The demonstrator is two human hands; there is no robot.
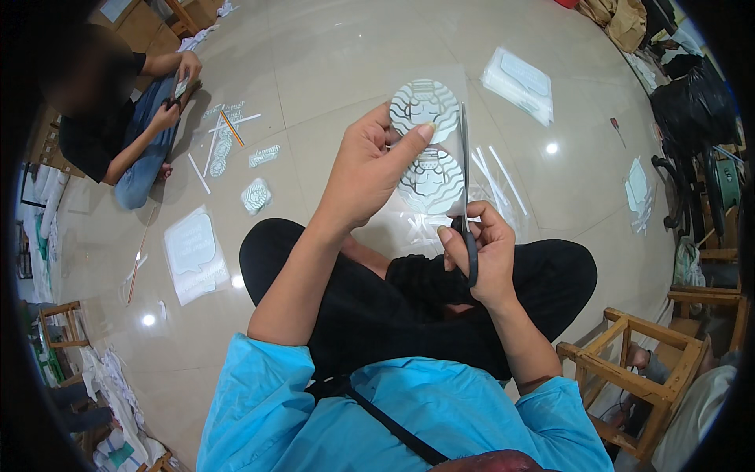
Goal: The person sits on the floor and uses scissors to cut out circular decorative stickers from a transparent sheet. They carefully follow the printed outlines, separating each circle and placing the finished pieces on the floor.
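Left grip (368,169) is clamped on a clear sheet (442,143) bearing two round wavy-lined designs, near the upper middle of the frame, its thumb lying over the lower part of the upper circle; right grip (489,248), lower and further right, is closed round the handles of the scissors (465,185), whose blades point up the frame along the circles' right side; whether the blades are parted I cannot tell.

From the left, another person (130,145) sits on the floor (338,47) at upper left; a sheet with a white bubble shape (193,252) lies below, and a small patterned piece (255,197) nearer the centre; at the sheet itself, good cutting probably calls for a thumb well off the blade line and the film held flat; turning the sheet into the blades, rather than twisting the wrist, should follow the curve best; short, even bites ought to leave a steady margin outside the pale lines; right of the scissors, thin white strips (495,182) lie on the floor; a stack of sheets (517,85) lies at upper right.
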